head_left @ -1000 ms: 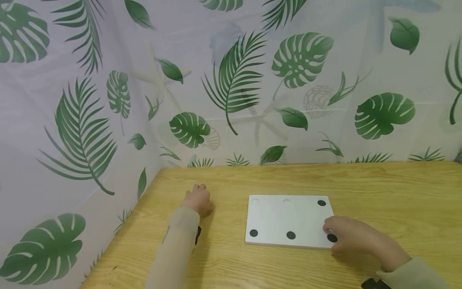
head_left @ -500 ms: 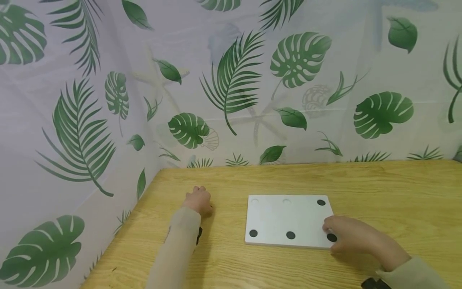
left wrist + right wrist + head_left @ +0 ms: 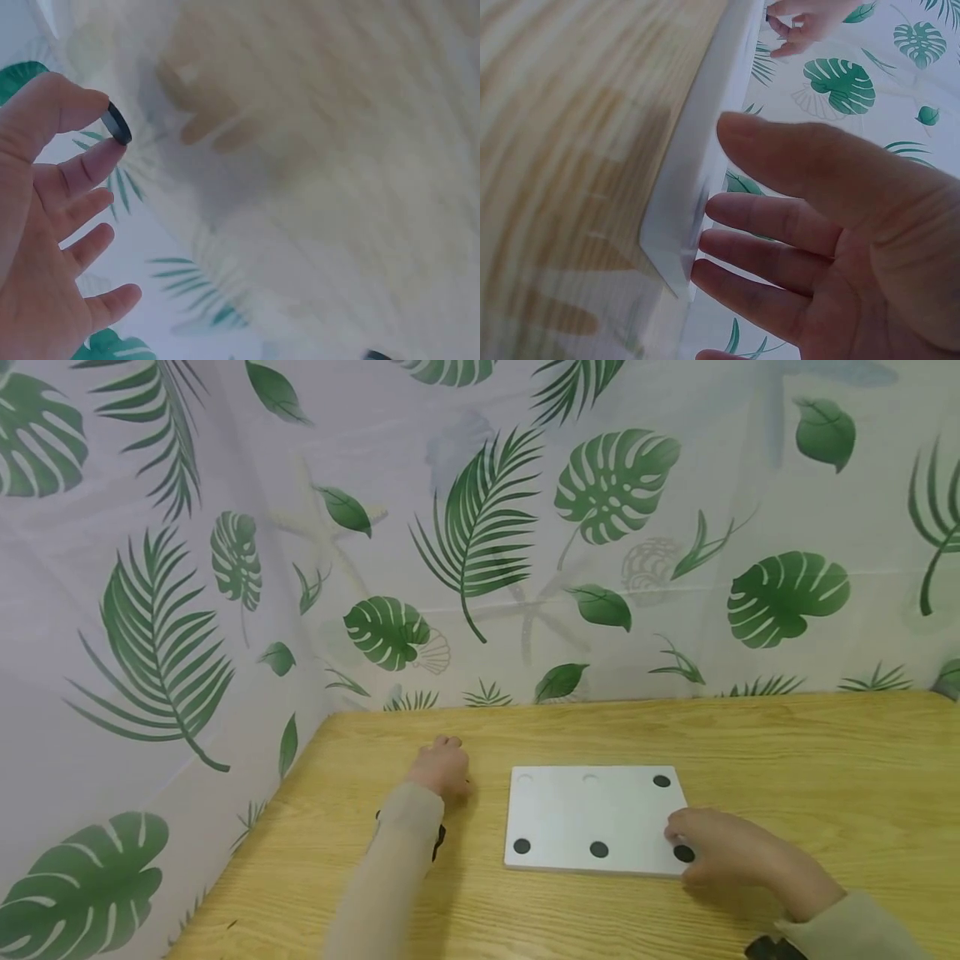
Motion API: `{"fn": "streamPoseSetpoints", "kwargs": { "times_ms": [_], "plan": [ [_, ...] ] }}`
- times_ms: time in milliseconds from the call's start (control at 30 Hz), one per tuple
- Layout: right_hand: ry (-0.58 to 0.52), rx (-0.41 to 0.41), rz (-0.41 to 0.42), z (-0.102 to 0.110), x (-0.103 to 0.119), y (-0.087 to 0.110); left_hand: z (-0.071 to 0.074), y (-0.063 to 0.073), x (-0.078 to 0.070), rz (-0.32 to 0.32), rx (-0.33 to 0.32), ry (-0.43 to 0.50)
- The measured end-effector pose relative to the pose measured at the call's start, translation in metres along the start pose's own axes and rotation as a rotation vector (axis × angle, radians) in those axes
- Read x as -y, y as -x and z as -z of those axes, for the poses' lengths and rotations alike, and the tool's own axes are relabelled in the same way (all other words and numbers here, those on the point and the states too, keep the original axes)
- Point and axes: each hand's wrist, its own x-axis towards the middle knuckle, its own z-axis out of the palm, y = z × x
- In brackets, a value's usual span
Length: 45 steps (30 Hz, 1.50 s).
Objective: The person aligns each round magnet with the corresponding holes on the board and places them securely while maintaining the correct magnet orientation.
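Note:
A white rectangular board [image 3: 570, 814] lies flat on the table, holding several black discs [image 3: 598, 849] in round recesses. Two recesses along its far edge, at the far left [image 3: 525, 778] and far middle [image 3: 591, 778], hold no disc. To the board's left, above the table, my left hand [image 3: 442, 768] pinches a small black disc [image 3: 116, 124] between thumb and index finger; its other fingers are spread. My right hand [image 3: 731, 852] holds the board by its right edge near the front corner. In the right wrist view, its fingertips touch the board's side [image 3: 694, 172].
The wood-grain table [image 3: 525, 918] extends around the board. A leaf-patterned cloth [image 3: 480, 543] hangs behind the table and along its left side.
My left hand has moved to the right, closer to the board, with the disc pinched. The right hand and board stay put; the head view has shifted slightly.

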Motion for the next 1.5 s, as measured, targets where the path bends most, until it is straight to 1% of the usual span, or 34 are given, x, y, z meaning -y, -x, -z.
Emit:
{"fn": "streamPoseSetpoints", "kwargs": {
  "times_ms": [167,367,500,700,867,1000,1233,1500],
  "plan": [
    [0.005,-0.008,0.006,-0.001,0.0,0.001,0.007,-0.014,-0.018,-0.064,0.006,-0.009],
    [0.01,-0.024,0.01,-0.001,0.0,0.002,0.011,-0.026,-0.038,-0.127,-0.008,-0.069],
    [0.003,-0.018,0.004,-0.001,0.0,0.001,0.013,-0.03,-0.05,-0.148,-0.019,-0.093],
    [0.005,-0.012,0.011,-0.002,-0.002,0.001,0.016,-0.03,-0.066,-0.155,-0.011,-0.113],
    [-0.002,-0.015,0.013,-0.002,-0.003,0.001,0.015,-0.03,-0.072,-0.157,-0.011,-0.134],
    [-0.011,-0.015,-0.003,-0.001,-0.003,0.002,0.015,-0.031,-0.074,-0.165,-0.011,-0.141],
    [-0.005,-0.023,-0.003,0.0,0.001,0.003,0.015,-0.031,-0.077,-0.161,-0.01,-0.138],
    [-0.004,-0.008,-0.006,0.0,0.001,0.003,0.015,-0.029,-0.08,-0.161,-0.013,-0.156]
  ]
}}
